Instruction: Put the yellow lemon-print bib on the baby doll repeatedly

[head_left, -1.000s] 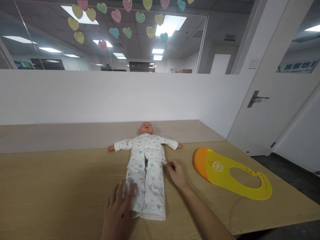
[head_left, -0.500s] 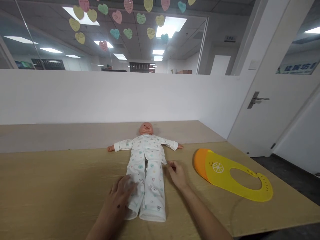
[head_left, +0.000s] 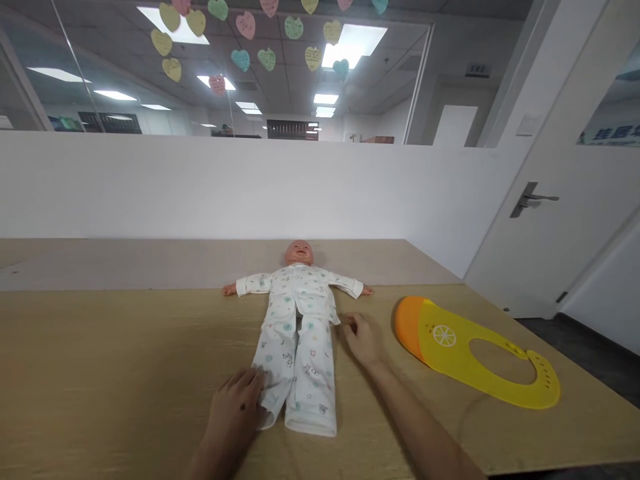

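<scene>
A baby doll (head_left: 299, 253) lies on its back on the table, arms spread. It wears a white printed long-sleeved top (head_left: 303, 290) and matching white trousers (head_left: 313, 380). My left hand (head_left: 235, 403) is closed over the outer edge of the trouser leg on the left, near its hem; its fingertips are partly hidden. That leg's hem is tilted and folded. My right hand (head_left: 364, 339) rests beside the doll's hip, just off the lower corner of the top. Its fingers are loosely bent with a small gap between them, and nothing shows in them.
A yellow bib (head_left: 450, 343) with an orange pocket lies flat to the right of my right hand. Under everything is a wood-coloured table (head_left: 125, 373), with a greyish strip along its back against a white wall (head_left: 200, 190). A door (head_left: 550, 233) stands at the right.
My left hand has come down off the trouser leg's front to its outer edge, and the leg's hem now bunches. The right hand stays by the top's corner. The view has shifted slightly.
</scene>
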Demonstrator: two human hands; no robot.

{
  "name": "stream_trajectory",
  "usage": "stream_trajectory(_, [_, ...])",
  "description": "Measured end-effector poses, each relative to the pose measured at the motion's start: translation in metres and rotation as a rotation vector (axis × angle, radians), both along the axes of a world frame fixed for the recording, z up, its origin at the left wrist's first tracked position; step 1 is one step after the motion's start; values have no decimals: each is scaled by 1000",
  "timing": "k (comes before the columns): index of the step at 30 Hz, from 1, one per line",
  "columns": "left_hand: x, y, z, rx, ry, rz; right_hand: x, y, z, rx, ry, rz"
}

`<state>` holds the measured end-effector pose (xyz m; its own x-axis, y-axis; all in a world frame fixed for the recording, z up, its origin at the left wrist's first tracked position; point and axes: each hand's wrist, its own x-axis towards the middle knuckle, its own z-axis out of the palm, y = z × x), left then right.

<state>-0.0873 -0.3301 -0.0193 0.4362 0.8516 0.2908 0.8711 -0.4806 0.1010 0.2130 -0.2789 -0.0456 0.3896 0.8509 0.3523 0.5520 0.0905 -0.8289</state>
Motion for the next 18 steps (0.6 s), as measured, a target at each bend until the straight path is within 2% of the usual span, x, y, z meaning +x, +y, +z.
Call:
stream_trajectory(2, [-1, -2, -2, 8, -40, -25, 10, 14, 5, -4, -52, -16])
stream_trajectory(8, [1, -6, -4, 93, -136, -90, 36, 62, 12, 33, 41, 102])
stream_trajectory(15, [-4, -8, -11, 98, -190, -96, 75, 90, 9, -112, -296, -94])
stream_trajectory(18, [-7, -8, -13, 121, -190, -117, 84, 95, 9, -184, -400, -121])
